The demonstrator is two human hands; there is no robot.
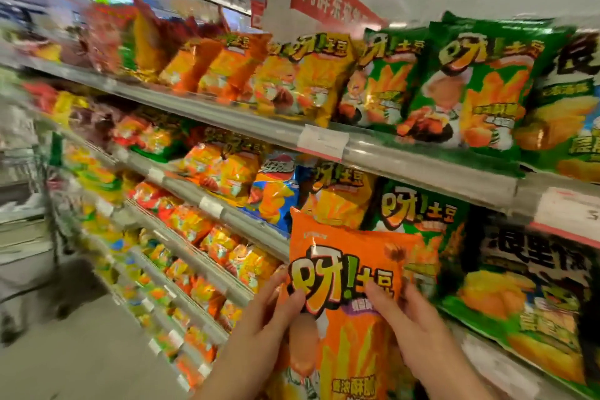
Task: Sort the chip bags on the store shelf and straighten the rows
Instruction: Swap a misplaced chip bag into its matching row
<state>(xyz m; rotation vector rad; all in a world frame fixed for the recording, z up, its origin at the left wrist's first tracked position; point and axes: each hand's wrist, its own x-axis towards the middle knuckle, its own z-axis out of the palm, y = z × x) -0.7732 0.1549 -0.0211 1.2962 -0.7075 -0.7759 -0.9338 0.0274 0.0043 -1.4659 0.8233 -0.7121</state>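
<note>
Shelving fills the view, four tiers running from near right to far left, packed with chip bags. On the top tier the green bags at right stand upright and face out, and the yellow bag beside them does too; further left the orange bags lean and overlap, though blur hides detail there. The tier below mixes colours: a blue bag sits among orange and green ones, so sorting looks only partly done. Nearest, an orange chip bag is held upright in front of the second tier, off the shelf. The left hand grips its left edge, thumb on the front; the right hand grasps its right side likewise. It has yet to join a matching row.
</note>
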